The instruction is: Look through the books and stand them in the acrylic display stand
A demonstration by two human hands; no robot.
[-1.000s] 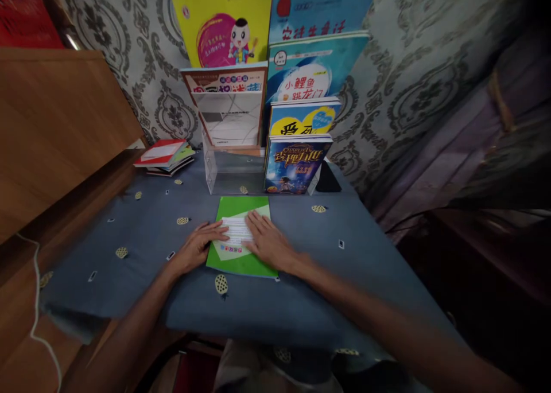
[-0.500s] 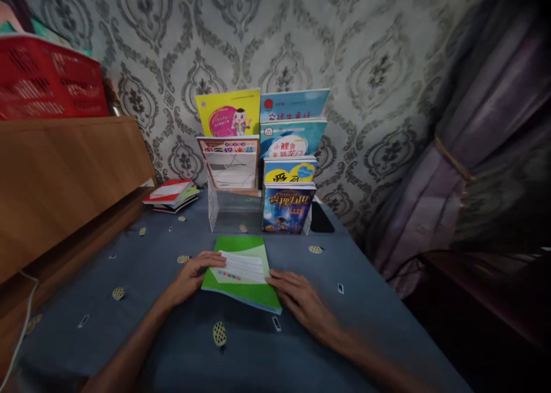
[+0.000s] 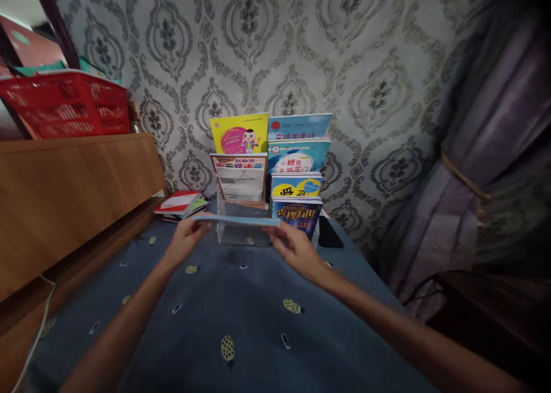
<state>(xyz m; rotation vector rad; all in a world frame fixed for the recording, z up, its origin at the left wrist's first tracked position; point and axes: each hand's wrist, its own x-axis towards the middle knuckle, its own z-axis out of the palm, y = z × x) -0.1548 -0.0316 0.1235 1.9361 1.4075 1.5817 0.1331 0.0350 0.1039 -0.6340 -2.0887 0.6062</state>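
A thin book (image 3: 241, 220) is held level above the cloth, its pale blue edge facing me and its cover hardly visible. My left hand (image 3: 189, 235) grips its left end, fingers closed. At the other end my right hand (image 3: 295, 244) is closed on it, thumb below. Just behind stands a clear acrylic book rack (image 3: 241, 232). Its left side carries a yellow book (image 3: 258, 126) and a white-fronted book (image 3: 243, 185). On the right are blue books (image 3: 321, 152), a yellow-and-blue book (image 3: 297, 185) and a dark blue book (image 3: 310, 214), partly hidden by my right hand.
A small stack of books (image 3: 178, 203) lies left of the rack. A black flat object (image 3: 330, 232) lies to its right. A wooden cabinet (image 3: 81, 192) with a red basket (image 3: 81, 103) borders the left; a purple curtain (image 3: 451, 209) hangs right. The blue patterned cloth (image 3: 206, 307) covers the table.
Both hands have lifted the green book off the cloth and moved it forward toward the rack. It has tilted from showing its cover to showing its edge. The camera view has shifted upward.
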